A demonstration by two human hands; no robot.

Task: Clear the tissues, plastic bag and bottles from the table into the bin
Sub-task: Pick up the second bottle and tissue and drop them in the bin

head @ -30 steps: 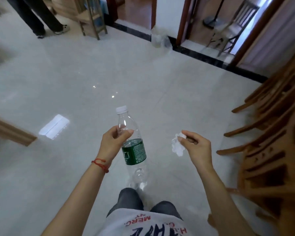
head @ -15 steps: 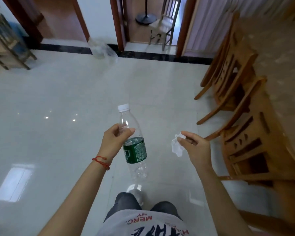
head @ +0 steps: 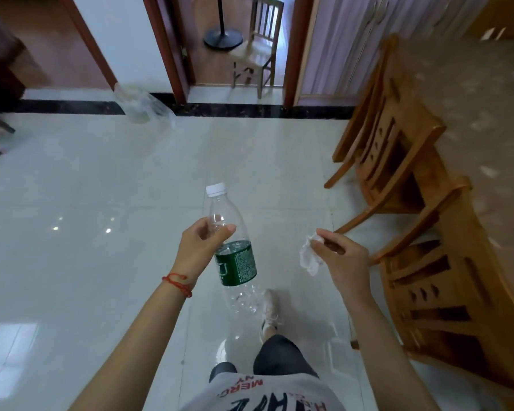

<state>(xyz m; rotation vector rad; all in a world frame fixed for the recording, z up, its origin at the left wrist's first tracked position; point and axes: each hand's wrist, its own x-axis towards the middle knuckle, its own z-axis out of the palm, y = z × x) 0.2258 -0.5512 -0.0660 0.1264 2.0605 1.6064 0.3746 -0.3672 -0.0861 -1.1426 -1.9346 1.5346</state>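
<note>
My left hand (head: 201,247) grips a clear plastic bottle (head: 235,262) with a white cap and a green label, held upright at its upper half in front of me. My right hand (head: 343,262) pinches a crumpled white tissue (head: 309,258) between thumb and fingers, a little to the right of the bottle. Far ahead by the wall stands a bin lined with a clear plastic bag (head: 141,103), blurred. The table (head: 472,120) with its patterned cloth lies at the right edge.
Wooden chairs (head: 398,161) are pushed in along the table on my right. The glossy tiled floor (head: 101,188) stretches ahead to the bin. A doorway beyond shows a small wooden chair (head: 257,48) and a round stand base. My shoe (head: 269,312) steps forward below.
The view has swung right and moved forward: the bin and doorway are nearer, the table and chairs fill more of the right side. Both hands keep the same hold.
</note>
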